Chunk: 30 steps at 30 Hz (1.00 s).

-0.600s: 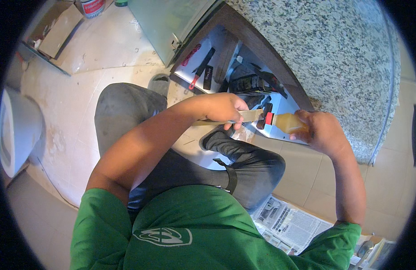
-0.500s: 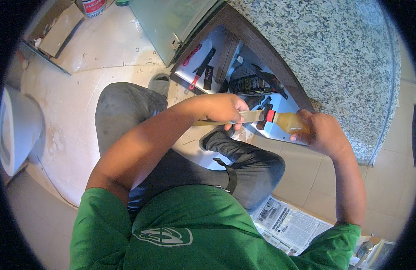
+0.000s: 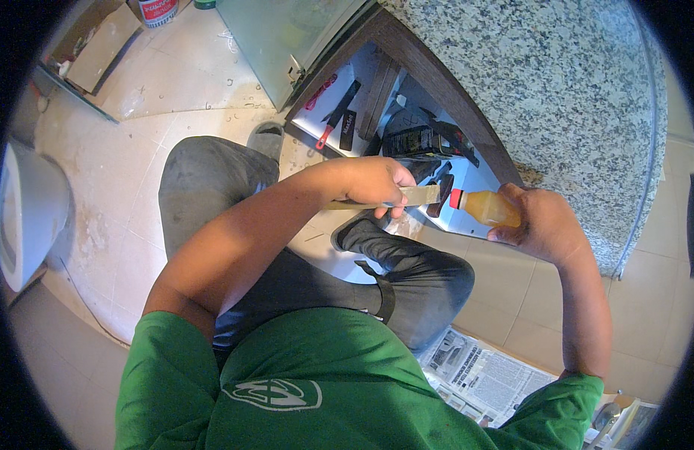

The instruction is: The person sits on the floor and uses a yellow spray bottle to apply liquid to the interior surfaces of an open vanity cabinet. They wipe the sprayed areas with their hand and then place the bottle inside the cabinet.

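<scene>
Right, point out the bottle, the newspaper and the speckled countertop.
Bottle (image 3: 488,208), head view: on its yellowish body.
Newspaper (image 3: 483,376), head view: on its printed page.
Speckled countertop (image 3: 561,112), head view: on its bare top surface.

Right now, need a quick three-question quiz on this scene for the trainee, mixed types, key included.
1. Pick one. The cap on the bottle is: a) green, b) red, c) blue.
2. True or false: the cabinet's glass door is shut.
3. What shape of thing does the left hand hold?

Key:
1. b. The right hand holds that bottle.
2. False. The glass door stands open, and things inside the cabinet show.
3. A pale, flat strip, one end toward the cap but apart from it.
</scene>
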### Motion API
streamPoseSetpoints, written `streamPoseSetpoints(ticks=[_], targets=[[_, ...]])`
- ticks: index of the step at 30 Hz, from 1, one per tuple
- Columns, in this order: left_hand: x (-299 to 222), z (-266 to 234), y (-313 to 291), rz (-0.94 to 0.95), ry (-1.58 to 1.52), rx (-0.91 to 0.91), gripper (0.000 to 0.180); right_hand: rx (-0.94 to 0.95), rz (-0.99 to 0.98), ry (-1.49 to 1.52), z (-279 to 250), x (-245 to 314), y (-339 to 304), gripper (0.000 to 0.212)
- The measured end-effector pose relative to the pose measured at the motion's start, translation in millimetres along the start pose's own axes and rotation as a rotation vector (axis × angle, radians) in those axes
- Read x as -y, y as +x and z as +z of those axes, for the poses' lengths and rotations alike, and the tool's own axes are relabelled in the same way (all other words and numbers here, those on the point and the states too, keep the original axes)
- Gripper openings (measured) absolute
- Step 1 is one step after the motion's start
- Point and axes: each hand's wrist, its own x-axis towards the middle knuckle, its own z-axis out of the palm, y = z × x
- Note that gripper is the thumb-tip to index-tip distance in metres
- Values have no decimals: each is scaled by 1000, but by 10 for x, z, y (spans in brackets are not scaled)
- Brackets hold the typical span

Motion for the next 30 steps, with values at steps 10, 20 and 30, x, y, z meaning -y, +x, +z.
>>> streamPoseSetpoints(ticks=[10, 20, 30], targets=[[-61, -3, -29, 11, 22, 41, 21, -38, -47, 11, 82, -50, 17, 53], [-86, 19, -48, 23, -51, 55, 24, -67, -42, 37, 113, -62, 51, 46], [-56, 14, -39, 33, -51, 74, 29, -83, -70, 43, 114, -61, 72, 43]])
